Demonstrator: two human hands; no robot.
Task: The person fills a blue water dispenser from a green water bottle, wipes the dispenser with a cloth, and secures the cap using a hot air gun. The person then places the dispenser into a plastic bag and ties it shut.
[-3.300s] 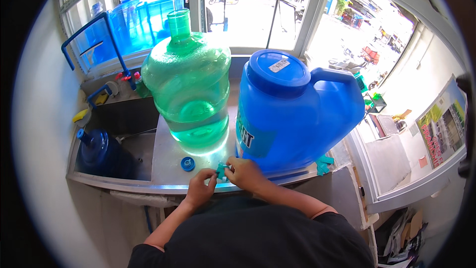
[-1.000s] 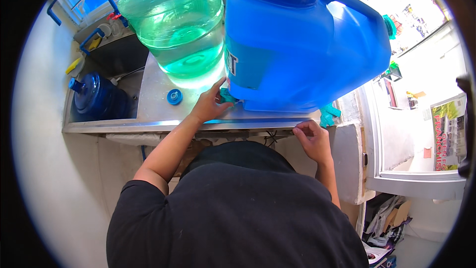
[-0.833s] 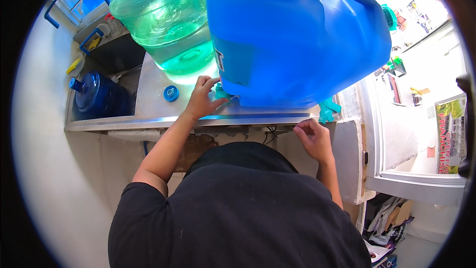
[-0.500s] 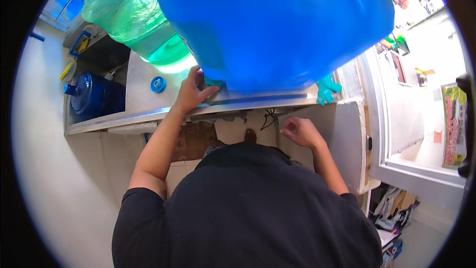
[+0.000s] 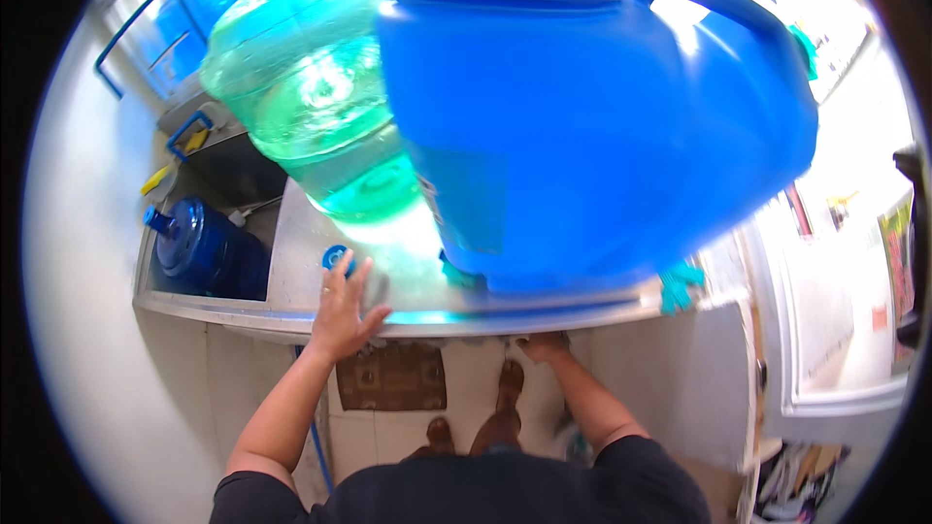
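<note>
My left hand (image 5: pixel 342 318) reaches over the metal counter (image 5: pixel 301 245) with its fingers spread. Its fingertips are at a round blue cap (image 5: pixel 335 258); whether they touch it I cannot tell. My right hand (image 5: pixel 546 346) is low by the counter's front edge, below the large blue jug, its fingers blurred and partly hidden. That blue jug (image 5: pixel 582 146), with a handle at its upper right, fills much of the upper view. Left of it a clear green-tinted water bottle (image 5: pixel 316 112) stands on the counter.
A dark blue water bottle (image 5: pixel 199 243) lies in the sink (image 5: pixel 160 301) at the left. Teal gloves (image 5: pixel 680 286) hang over the counter's right edge. On the floor are a brown mat (image 5: pixel 391 376) and my feet. To the right is a white-framed opening (image 5: pixel 777 349).
My left hand has shifted left toward the blue cap, its fingers now spread. My right hand has moved left, to the counter's front edge. The view has tilted, showing more of the floor.
</note>
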